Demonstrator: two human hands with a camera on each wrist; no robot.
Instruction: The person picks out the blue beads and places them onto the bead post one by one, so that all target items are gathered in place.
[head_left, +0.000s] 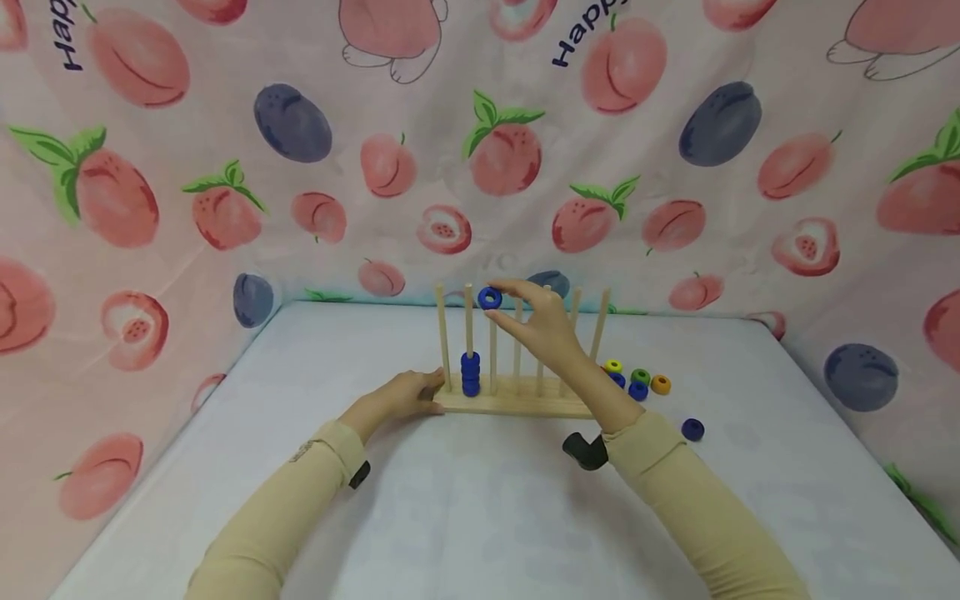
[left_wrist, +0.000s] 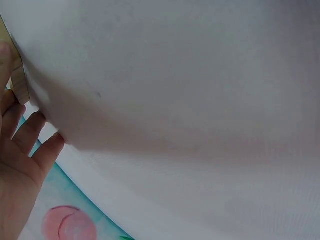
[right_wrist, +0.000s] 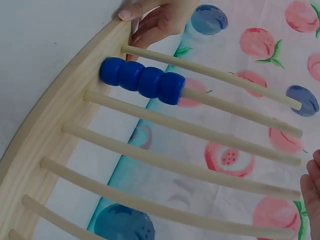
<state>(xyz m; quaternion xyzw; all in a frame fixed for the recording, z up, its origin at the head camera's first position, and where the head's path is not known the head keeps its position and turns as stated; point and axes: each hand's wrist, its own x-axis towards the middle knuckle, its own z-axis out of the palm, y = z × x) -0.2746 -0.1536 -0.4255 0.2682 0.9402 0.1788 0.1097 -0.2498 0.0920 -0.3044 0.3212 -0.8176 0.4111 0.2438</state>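
Note:
A wooden peg stand (head_left: 517, 405) with several upright pegs is on the white table. My left hand (head_left: 408, 393) grips the left end of its base, thumb in front and fingers behind, as the right wrist view shows. Several blue beads (right_wrist: 142, 80) are stacked at the bottom of the second peg from the left. Between thumb and forefinger, my right hand (head_left: 543, 325) pinches a blue ring bead (head_left: 490, 298) near the peg tops, just right of the second peg. The bead's hole faces the head camera. The other pegs in view carry no beads.
Right of the stand lie loose beads: yellow (head_left: 613, 366), green (head_left: 640, 377), orange (head_left: 661, 384) and some blue (head_left: 638, 391). Another blue bead (head_left: 693, 429) lies nearer the front. Behind the table hangs a fruit-printed cloth (head_left: 442, 167).

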